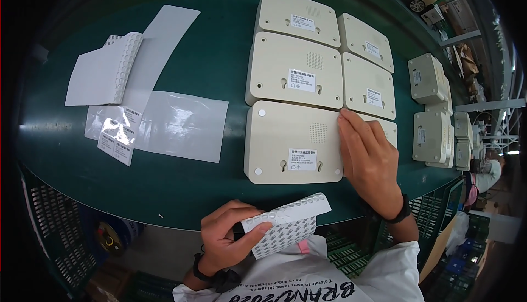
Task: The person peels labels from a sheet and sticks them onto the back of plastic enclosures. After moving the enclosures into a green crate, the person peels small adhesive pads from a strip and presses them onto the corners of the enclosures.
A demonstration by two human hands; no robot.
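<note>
Broadly, the green table (219, 71) spread ahead of the fingers of both hands. To the right of the right fingers, well apart from them, stood stacks of cream boxes (431, 137). Six similar boxes lay in two columns near these fingers, and the right hand (370, 156) hid much of the nearest right box (391, 129). The nearest left box (288, 132) was just beside them, and the fingertips appeared to touch its far right corner. These fingers were bent and drawn close together, but I could not tell whether something small was pinched under their tips. To the left of the left fingers, and farther ahead, lay a long white sheet (164, 44), a curled sheet (96, 74) over it, and a glossy sheet (184, 129) somewhat nearer. The left hand (230, 233) gripped, between its thumb and curled fingers, a folded sticker sheet (285, 222), which extended to the right of them. A white label (302, 160) was on the nearest left box, nearer to the person than the right fingertips. Smallest of all, two round white pads (262, 113) were at the left corners of this box, across its top from the right fingertips.
</note>
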